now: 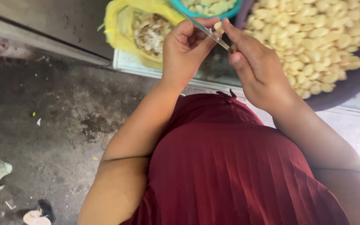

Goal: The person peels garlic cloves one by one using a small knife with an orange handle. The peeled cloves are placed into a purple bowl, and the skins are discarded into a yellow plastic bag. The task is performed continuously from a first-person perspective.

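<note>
From the head view, the left hand (184, 52) pinches a small garlic clove (218, 26) in closed fingers; the right hand (257, 66) grips a thin knife (207, 31) near the dark bowl (346, 89) of peeled cloves; the blade sits close to the thumb, so a slip could cut it.

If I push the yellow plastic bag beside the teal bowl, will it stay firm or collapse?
The yellow bag would probably crumple: its rim is folded and wrinkled like thin film. It likely feels light, since it seems to hold dry papery peels. It may slide rather than roll.
</note>
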